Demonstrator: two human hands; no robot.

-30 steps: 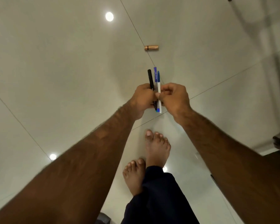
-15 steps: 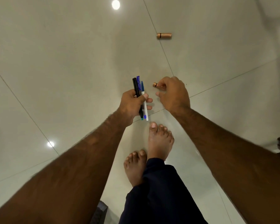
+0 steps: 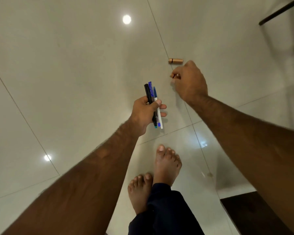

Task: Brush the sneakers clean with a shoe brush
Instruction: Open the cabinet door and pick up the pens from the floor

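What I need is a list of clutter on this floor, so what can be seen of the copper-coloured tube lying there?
The copper-coloured tube is a short, shiny cylinder, metallic by its look, with a dark band near its left end. It lies on its side on the pale tiled floor, just right of a grout line. The right hand is close beside its right end; contact cannot be told.

- Your left hand (image 3: 148,112), arm stretched forward, grips pens (image 3: 151,92).
- Your right hand (image 3: 189,82), farther out, pinches a small copper piece (image 3: 172,75).
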